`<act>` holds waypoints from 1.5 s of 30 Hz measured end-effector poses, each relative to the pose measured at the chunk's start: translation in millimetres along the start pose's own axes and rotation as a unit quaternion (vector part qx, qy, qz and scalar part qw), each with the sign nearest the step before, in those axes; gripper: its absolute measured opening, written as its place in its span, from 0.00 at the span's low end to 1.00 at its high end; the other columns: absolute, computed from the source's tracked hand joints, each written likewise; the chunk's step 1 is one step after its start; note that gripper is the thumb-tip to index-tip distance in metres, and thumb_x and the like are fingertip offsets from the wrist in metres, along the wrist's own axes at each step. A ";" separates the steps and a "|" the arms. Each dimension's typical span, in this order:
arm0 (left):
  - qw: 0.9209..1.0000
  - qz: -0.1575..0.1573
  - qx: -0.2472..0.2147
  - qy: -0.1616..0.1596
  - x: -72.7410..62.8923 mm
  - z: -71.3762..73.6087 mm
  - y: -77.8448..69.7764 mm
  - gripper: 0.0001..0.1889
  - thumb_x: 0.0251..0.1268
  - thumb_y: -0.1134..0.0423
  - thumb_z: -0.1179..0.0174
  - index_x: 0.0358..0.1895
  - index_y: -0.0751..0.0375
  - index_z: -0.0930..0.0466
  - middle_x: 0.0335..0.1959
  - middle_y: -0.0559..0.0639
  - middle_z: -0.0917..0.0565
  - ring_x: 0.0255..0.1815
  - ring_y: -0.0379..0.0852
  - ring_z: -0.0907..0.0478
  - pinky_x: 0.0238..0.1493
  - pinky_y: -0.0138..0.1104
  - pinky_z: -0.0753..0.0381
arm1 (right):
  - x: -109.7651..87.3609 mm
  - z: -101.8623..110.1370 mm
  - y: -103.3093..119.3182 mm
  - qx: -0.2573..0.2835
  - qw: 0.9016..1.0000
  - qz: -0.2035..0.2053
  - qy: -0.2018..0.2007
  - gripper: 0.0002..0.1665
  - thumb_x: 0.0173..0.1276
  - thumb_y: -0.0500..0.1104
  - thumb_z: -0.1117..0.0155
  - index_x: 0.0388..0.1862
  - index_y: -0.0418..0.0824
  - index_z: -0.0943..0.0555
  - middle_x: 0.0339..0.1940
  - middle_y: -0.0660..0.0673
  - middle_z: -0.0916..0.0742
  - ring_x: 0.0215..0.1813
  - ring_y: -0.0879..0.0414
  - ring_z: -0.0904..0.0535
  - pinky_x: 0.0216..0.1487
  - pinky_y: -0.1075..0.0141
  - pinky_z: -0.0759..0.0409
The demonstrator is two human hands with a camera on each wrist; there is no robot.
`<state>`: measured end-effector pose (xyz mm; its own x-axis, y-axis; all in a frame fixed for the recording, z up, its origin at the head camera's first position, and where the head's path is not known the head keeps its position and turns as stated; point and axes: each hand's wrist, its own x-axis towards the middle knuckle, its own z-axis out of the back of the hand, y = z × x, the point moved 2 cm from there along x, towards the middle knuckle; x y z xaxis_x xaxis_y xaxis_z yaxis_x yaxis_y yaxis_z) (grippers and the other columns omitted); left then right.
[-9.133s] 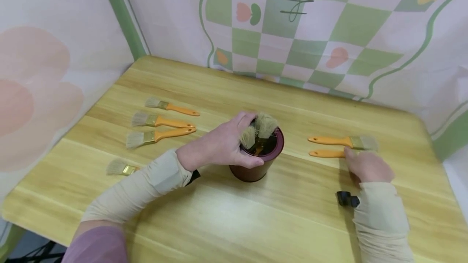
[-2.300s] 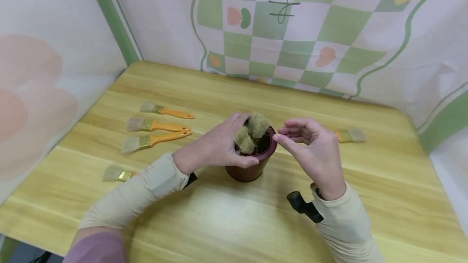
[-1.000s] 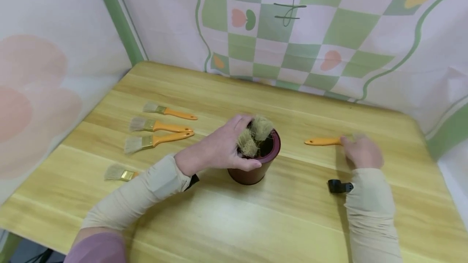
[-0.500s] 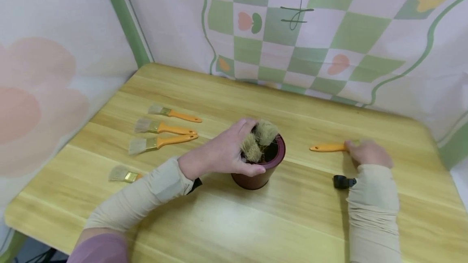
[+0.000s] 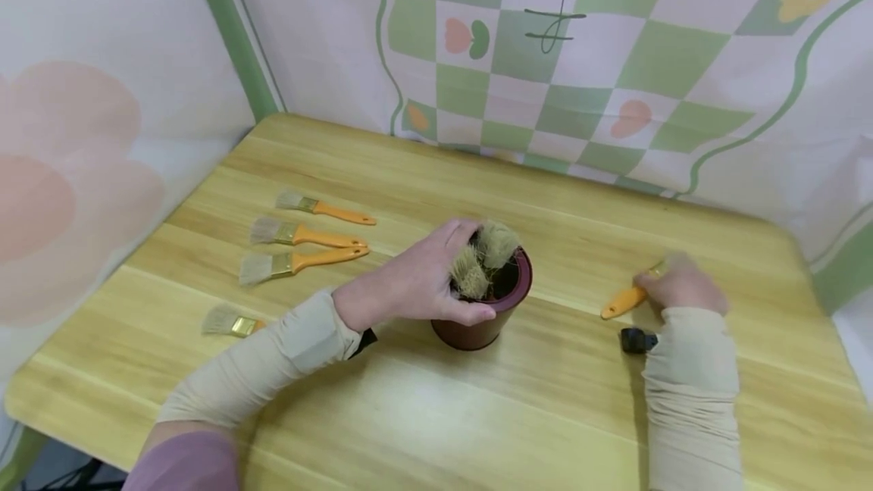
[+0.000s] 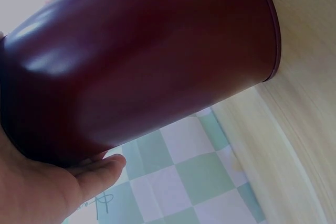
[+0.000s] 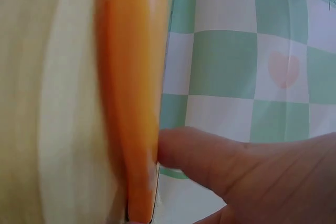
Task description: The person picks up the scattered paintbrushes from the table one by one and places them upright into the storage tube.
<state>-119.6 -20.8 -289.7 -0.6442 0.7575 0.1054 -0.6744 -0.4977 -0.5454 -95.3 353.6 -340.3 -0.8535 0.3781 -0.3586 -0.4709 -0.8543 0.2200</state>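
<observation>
My left hand [image 5: 430, 275] grips the rim of a dark red, round pen holder [image 5: 470, 333] standing on the table, thumb on the near side and fingers behind. Pale bristle heads of paintbrushes [image 5: 496, 245] stick up out of it beside the fingers. In the left wrist view the glossy wall of the pen holder [image 6: 157, 51] fills much of the picture. Off to the right, my right hand [image 5: 685, 286] pinches an orange-handled paintbrush [image 5: 624, 301] near its metal band, hiding most of its bristles. The right wrist view shows the thumb against the orange handle [image 7: 139, 77].
On the left lie several more orange-handled paintbrushes, among them a small one [image 5: 344, 214], a pair with touching handle ends [image 5: 327, 256], and one [image 5: 232, 322] partly behind the left forearm. The wooden table [image 5: 436, 415] meets a patterned cloth wall [image 5: 464, 89] at the back.
A right-side paintbrush was put into the pen holder earlier. The right hand then went back to the last one there, whose handle end has now swung towards me. The left hand keeps its hold.
</observation>
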 end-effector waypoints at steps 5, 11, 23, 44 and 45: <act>1.000 0.002 0.004 0.003 0.1 -0.1 0.4 0.56 0.49 0.37 0.32 0.75 0.63 0.52 0.67 0.59 0.36 0.61 0.50 0.29 0.66 0.41 0.29 | -3.4 -0.9 0.8 -0.019 1.000 -0.012 -0.009 0.26 0.63 0.54 0.44 0.44 0.32 0.32 0.35 0.26 0.21 0.35 0.40 0.24 0.30 0.56 0.28; 1.000 0.002 0.003 -0.002 0.3 0.8 0.3 0.55 0.49 0.38 0.32 0.75 0.64 0.50 0.67 0.59 0.35 0.61 0.50 0.29 0.66 0.41 0.29 | -3.9 -1.3 3.9 -0.014 0.999 -0.009 -0.031 0.23 0.61 0.51 0.41 0.42 0.34 0.33 0.38 0.26 0.21 0.39 0.36 0.24 0.29 0.54 0.27; 1.000 0.002 -0.003 -0.002 0.3 1.3 -0.4 0.55 0.49 0.38 0.32 0.75 0.63 0.50 0.66 0.59 0.35 0.62 0.50 0.30 0.66 0.42 0.29 | -4.6 -0.3 1.3 -0.008 0.999 -0.025 -0.045 0.25 0.62 0.53 0.46 0.41 0.30 0.27 0.34 0.25 0.21 0.36 0.37 0.23 0.26 0.57 0.28; 1.000 0.003 -0.009 -0.003 0.9 1.7 -1.5 0.55 0.49 0.38 0.32 0.75 0.62 0.50 0.67 0.58 0.35 0.61 0.50 0.29 0.65 0.42 0.29 | -11.6 18.1 7.6 0.036 0.996 -0.032 -0.074 0.30 0.66 0.58 0.46 0.11 0.40 0.27 0.17 0.41 0.20 0.26 0.47 0.25 0.21 0.63 0.31; 1.000 0.002 -0.008 -0.003 1.0 1.8 -1.7 0.55 0.49 0.38 0.32 0.75 0.63 0.50 0.66 0.58 0.35 0.61 0.50 0.29 0.65 0.42 0.29 | -12.0 18.8 7.9 0.038 0.996 -0.025 -0.078 0.30 0.66 0.58 0.45 0.10 0.40 0.26 0.17 0.42 0.20 0.26 0.47 0.25 0.21 0.64 0.32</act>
<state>-119.8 -19.9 -287.1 -0.6500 0.7522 0.1083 -0.6654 -0.4945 -0.5592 -93.0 349.0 -317.2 -0.8499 0.4755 -0.2269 -0.5244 -0.8054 0.2762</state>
